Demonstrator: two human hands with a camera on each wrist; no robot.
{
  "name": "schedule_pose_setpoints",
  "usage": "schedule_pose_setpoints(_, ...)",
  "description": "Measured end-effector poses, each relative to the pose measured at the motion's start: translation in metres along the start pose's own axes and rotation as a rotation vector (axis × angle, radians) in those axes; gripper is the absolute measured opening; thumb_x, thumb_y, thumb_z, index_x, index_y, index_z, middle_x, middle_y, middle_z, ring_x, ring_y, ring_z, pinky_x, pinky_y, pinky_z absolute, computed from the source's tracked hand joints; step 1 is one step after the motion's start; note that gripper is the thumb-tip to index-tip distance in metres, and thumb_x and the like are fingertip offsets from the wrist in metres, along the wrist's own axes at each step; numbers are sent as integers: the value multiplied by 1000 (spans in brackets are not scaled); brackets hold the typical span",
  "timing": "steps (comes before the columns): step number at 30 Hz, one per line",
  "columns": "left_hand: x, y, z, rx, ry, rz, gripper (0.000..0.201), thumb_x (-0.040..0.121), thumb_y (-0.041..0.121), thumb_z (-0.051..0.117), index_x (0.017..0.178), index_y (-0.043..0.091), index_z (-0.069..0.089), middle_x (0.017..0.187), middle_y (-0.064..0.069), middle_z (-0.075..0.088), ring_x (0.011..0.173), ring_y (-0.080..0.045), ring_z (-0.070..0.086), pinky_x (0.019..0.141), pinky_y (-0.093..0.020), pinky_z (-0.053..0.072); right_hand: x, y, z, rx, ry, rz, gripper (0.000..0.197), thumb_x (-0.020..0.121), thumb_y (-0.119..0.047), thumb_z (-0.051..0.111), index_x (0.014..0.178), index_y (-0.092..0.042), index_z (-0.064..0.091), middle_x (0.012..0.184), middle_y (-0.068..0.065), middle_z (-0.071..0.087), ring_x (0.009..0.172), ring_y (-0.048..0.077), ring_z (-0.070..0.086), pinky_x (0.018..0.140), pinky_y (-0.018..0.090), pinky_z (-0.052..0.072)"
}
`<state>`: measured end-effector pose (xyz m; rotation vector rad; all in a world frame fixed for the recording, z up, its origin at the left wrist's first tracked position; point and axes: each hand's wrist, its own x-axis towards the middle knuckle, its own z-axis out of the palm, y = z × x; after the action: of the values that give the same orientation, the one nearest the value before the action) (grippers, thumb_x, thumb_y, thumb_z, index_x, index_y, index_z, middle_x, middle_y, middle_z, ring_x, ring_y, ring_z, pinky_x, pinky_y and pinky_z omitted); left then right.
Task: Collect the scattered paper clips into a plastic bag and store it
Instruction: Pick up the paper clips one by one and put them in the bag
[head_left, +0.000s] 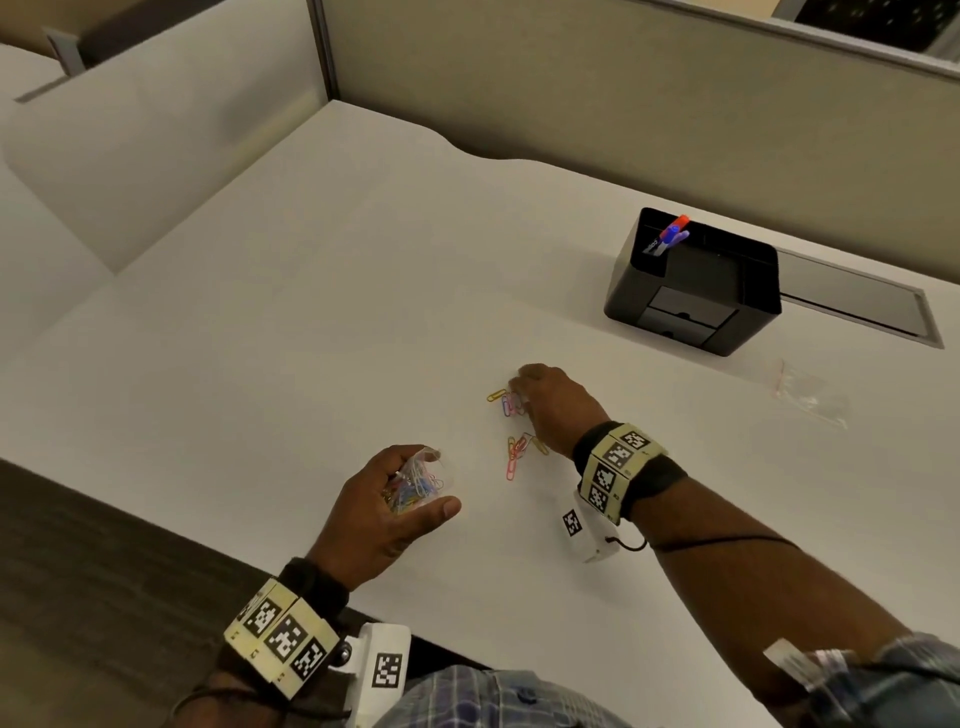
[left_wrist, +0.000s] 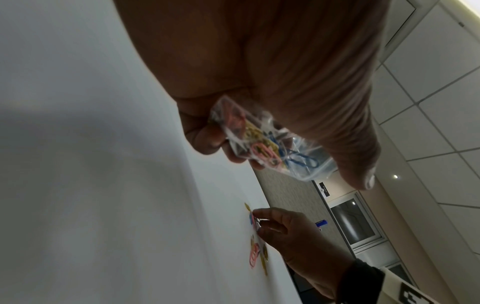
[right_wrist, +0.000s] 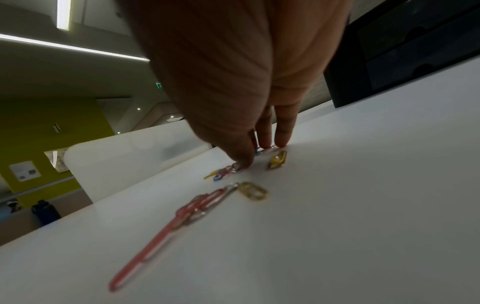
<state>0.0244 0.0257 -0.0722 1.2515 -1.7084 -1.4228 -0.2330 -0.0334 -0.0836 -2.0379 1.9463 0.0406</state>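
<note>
My left hand (head_left: 430, 480) is raised just above the white desk (head_left: 311, 338) near its front edge. It grips a small clear plastic bag (head_left: 415, 486) (left_wrist: 272, 144) holding several coloured paper clips. My right hand (head_left: 519, 397) (right_wrist: 255, 154) reaches down further back and to the right. Its thumb and fingertips (right_wrist: 281, 142) pinch paper clips (head_left: 508, 402) against the desk. A second cluster of loose clips (head_left: 519, 449) (right_wrist: 202, 203), red, yellow and silver, lies just in front of that hand.
A black desk organiser (head_left: 696, 280) with pens (head_left: 670, 234) stands at the back right. An empty clear bag (head_left: 810, 395) lies to its right front. Partition walls (head_left: 571, 93) close off the back. A grey cable slot (head_left: 857, 301) sits behind the organiser.
</note>
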Motion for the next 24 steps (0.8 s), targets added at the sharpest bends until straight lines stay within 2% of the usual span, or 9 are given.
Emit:
schedule_pose_setpoints(3, 1, -3, 0, -9, 2, -14, 79, 47, 81, 65, 109, 34, 56, 110, 9, 63, 96, 0, 62, 70, -9, 50, -6, 5, -2, -29, 119, -4, 28, 96, -13, 50, 122, -11, 59, 121, 9, 57, 109, 26, 54, 89, 37, 51)
schedule_pose_setpoints(8, 6, -3, 2, -6, -14, -12, 79, 47, 81, 65, 109, 34, 56, 108, 8, 64, 94, -1, 62, 70, -8, 50, -22, 20, -2, 5, 148, 85, 15, 94, -11, 50, 101, -11, 63, 101, 7, 60, 91, 23, 55, 73, 30, 47)
schedule_pose_setpoints(12, 9, 1, 6, -3, -40, 1, 81, 46, 82, 64, 110, 32, 56, 107, 9, 63, 94, 3, 62, 68, -5, 48, -39, 25, 0, 83, 127, 149, 12, 91, -7, 51, 94, -12, 61, 94, 7, 60, 86, 23, 56, 72, 30, 46)
schedule_pose_setpoints(15, 11, 4, 9, 4, -56, 13, 82, 44, 83, 63, 109, 33, 56, 106, 10, 63, 94, 6, 60, 67, -4, 46, -52, 26, -1, 213, 119, 158, 8, 90, -11, 57, 94, -12, 63, 94, 5, 63, 87, 22, 58, 74, 28, 46)
schedule_pose_setpoints(19, 13, 6, 13, 2, -78, 19, 82, 45, 82, 64, 110, 32, 56, 106, 8, 63, 94, 4, 61, 68, -5, 47, -63, 33, -5, 366, 229, 201, 9, 89, -9, 58, 95, -11, 66, 94, 3, 67, 83, 16, 57, 74, 24, 45)
schedule_pose_setpoints(22, 13, 8, 15, -4, -89, 22, 81, 45, 82, 64, 109, 33, 56, 107, 10, 63, 94, 5, 61, 68, -4, 47, -65, 39, -4, 434, 301, 274, 11, 89, -7, 59, 98, -10, 66, 96, 4, 68, 86, 19, 61, 77, 25, 49)
schedule_pose_setpoints(24, 13, 8, 16, -4, -94, 25, 83, 45, 81, 64, 110, 30, 56, 108, 10, 63, 95, 5, 61, 68, -4, 47, -66, 41, -2, 425, 299, 287, 13, 90, -8, 58, 101, -9, 66, 100, 6, 68, 90, 21, 61, 79, 25, 48)
